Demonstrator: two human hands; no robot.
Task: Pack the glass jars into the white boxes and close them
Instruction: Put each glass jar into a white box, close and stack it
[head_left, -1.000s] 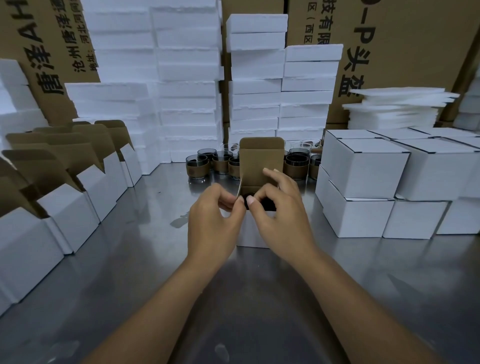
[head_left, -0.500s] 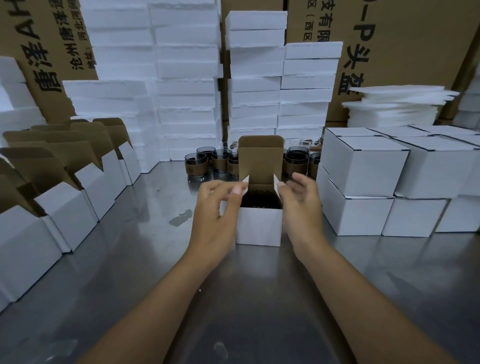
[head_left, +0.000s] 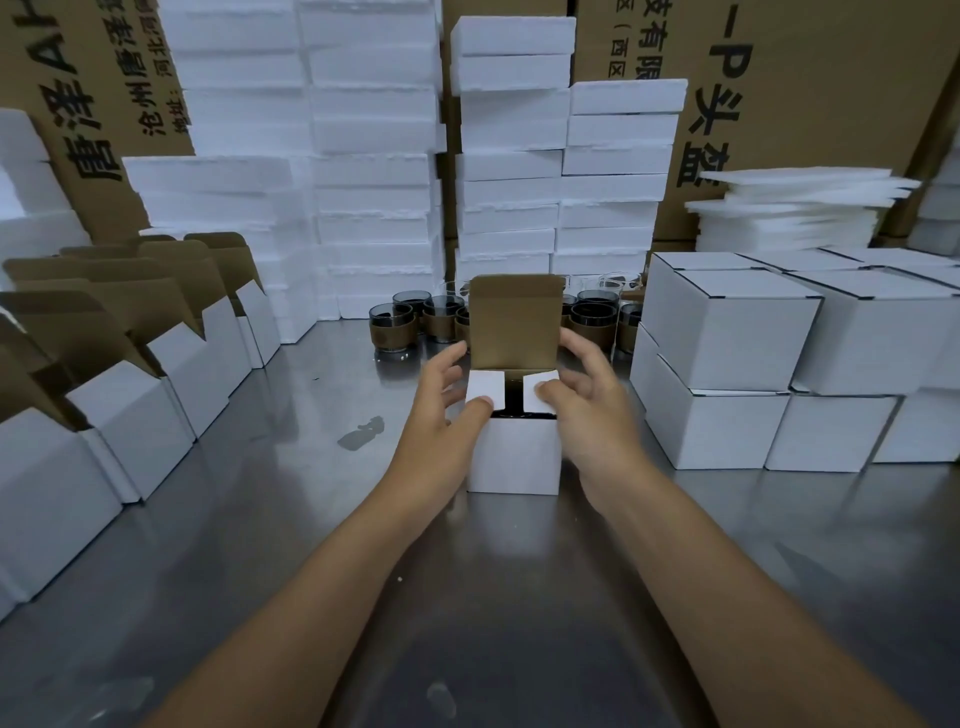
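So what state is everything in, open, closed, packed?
White cardboard box in the middle: side flaps folded in, brown lid upright, something dark inside.
Left hand: thumb presses left flap.
Right hand: thumb presses right flap.
White boxes stacked at right: closed.
White boxes lined at left: open.
Dark glass jars behind: upright, unpacked.

A grey metal table (head_left: 249, 530) is seen, and a dark patch (head_left: 362, 434) is shown on its surface. Tall stacks of white foam blocks (head_left: 511, 161) are piled along its back edge. Thin foam sheets (head_left: 795, 208) are heaped at the right. Brown cartons (head_left: 831, 78), printed with black characters, are stood behind them.
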